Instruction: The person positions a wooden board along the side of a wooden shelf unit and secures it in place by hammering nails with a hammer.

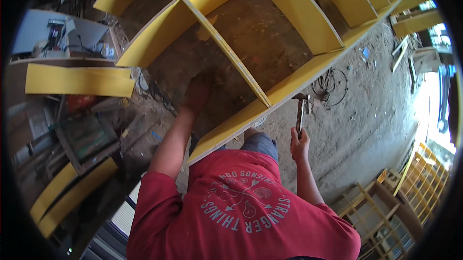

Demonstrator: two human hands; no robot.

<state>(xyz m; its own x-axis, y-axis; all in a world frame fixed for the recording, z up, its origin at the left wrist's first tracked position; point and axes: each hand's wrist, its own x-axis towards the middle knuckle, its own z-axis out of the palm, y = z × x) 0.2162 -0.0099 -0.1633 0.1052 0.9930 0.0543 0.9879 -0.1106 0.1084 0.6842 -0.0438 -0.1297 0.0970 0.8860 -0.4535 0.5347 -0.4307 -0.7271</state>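
Note:
In front of me a large yellow wooden frame [289,86] is divided by upright boards into several compartments. My right hand [300,144] grips the handle of a hammer [300,115], whose head points away from me, just outside the frame's near edge board. Inside the nearest left compartment is my left hand [198,91], reaching over that board. Deep shadow blurs its fingers, and whether they hold anything is not visible. A long divider [226,47] meets the near board to the right of this hand.
A loose yellow board [79,80] lies at the left, above curved yellow pieces [79,192]. Coiled wire [330,86] rests on the dusty floor beyond the hammer. Yellow lattice frames [422,178] lean at the lower right, and wood scraps lie at the far right.

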